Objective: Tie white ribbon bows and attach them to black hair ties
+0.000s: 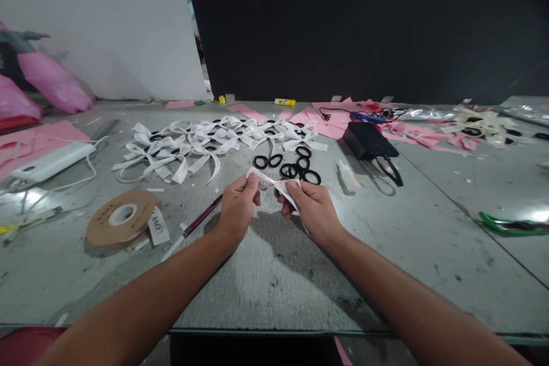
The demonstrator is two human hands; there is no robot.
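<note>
Both hands hold one short white ribbon strip (274, 184) above the middle of the grey counter (274, 286). The left hand (238, 207) pinches the strip's left end between thumb and fingers; the right hand (311, 206) grips its right end, fingers curled. Just beyond them lie black elastic rings (295, 167), and farther left a spread of finished white ribbon bows (206, 146). A brown ribbon spool (121, 218) rests near left, beside a dark pen (201, 216).

Both hands, left (237, 207) and right (311, 206), pinch close together, forearms outstretched.
</note>
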